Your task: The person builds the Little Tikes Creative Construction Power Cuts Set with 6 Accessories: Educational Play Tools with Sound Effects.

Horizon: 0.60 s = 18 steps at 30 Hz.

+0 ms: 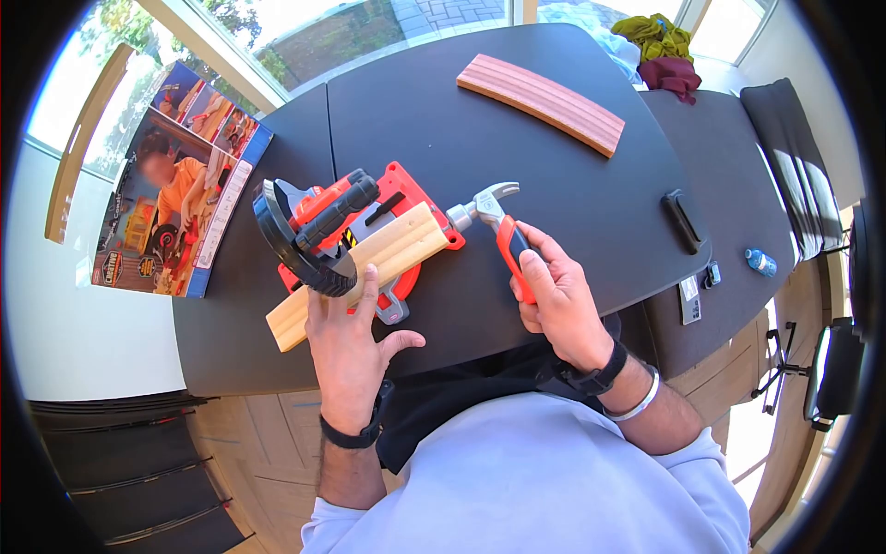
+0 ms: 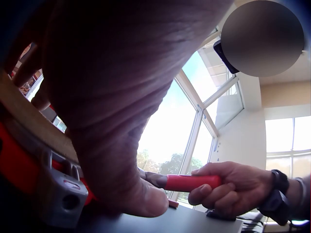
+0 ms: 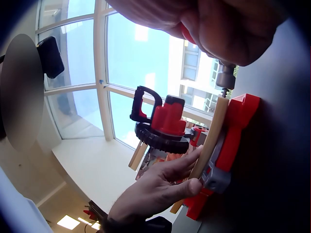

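A light wooden board lies slanted across a red and grey toy saw stand, below its black round saw. My left hand rests on the board with fingers extended and thumb out to the side. My right hand grips the red and black handle of a toy hammer. The grey hammer head is at the board's right end, close to a small screw or nail in the right wrist view; whether they touch, I cannot tell. In the left wrist view, the right hand holds the red handle level.
A reddish grooved board lies at the back of the dark table. A printed box stands at the left by the window. On the right are a black case, a small bottle and piled clothes.
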Tool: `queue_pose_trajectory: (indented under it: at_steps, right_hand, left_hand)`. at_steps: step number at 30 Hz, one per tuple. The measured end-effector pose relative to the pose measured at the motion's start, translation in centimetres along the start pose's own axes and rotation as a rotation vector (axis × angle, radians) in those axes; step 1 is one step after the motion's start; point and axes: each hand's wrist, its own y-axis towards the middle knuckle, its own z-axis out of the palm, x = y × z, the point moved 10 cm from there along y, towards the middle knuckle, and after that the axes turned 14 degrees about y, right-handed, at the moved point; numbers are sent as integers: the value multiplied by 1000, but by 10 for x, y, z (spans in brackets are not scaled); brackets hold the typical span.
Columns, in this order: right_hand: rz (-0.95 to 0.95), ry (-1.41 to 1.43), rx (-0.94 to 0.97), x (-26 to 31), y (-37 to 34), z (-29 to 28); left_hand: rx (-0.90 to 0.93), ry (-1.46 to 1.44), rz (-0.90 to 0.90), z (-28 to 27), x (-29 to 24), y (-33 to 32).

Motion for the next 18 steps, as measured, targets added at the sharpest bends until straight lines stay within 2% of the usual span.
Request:
queue_pose_trajectory:
  at_steps: [7, 9, 10, 12, 15, 18]
  right_hand:
    - [-69, -77, -18, 4, -3, 3]
    - [196, 9, 89, -18, -10, 22]
    - [29, -162, 154, -29, -19, 46]
    - [-230, -237, 133, -9, -24, 57]
    - [-208, -72, -56, 70, -25, 17]
    - [-306, -158, -71, 103, -32, -21]
  left_hand:
    - [14, 25, -20, 3, -1, -1]
    - [15, 41, -24, 0, -9, 2]
    - [19, 59, -28, -1, -12, 1]
    - [58, 58, -18, 6, -9, -3]
    - [93, 20, 1, 15, 2, -5]
    - [93, -13, 40, 12, 4, -4]
